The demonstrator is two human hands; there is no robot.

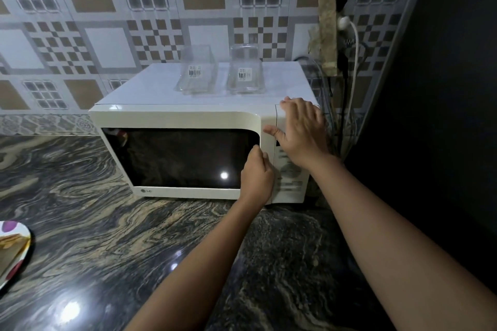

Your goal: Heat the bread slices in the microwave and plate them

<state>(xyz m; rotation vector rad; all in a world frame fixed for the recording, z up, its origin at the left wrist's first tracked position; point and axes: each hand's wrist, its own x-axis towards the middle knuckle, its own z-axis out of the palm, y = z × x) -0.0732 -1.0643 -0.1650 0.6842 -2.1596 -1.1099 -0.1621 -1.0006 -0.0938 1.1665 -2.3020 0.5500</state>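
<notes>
A white microwave (172,118) stands on the dark marbled counter with its dark-windowed door closed. My left hand (256,176) has its fingers curled around the door's right edge. My right hand (301,129) lies flat with spread fingers on the microwave's top right corner, above the control panel (290,172). At the far left edge a patterned plate (14,255) holds bread slices (10,240), only partly in view.
Two clear plastic containers (196,72) (245,72) stand upside down on the microwave's top. Cables and a wall socket strip (329,32) hang to the right of it, beside a dark wall. The marbled counter (134,236) stretches out in front.
</notes>
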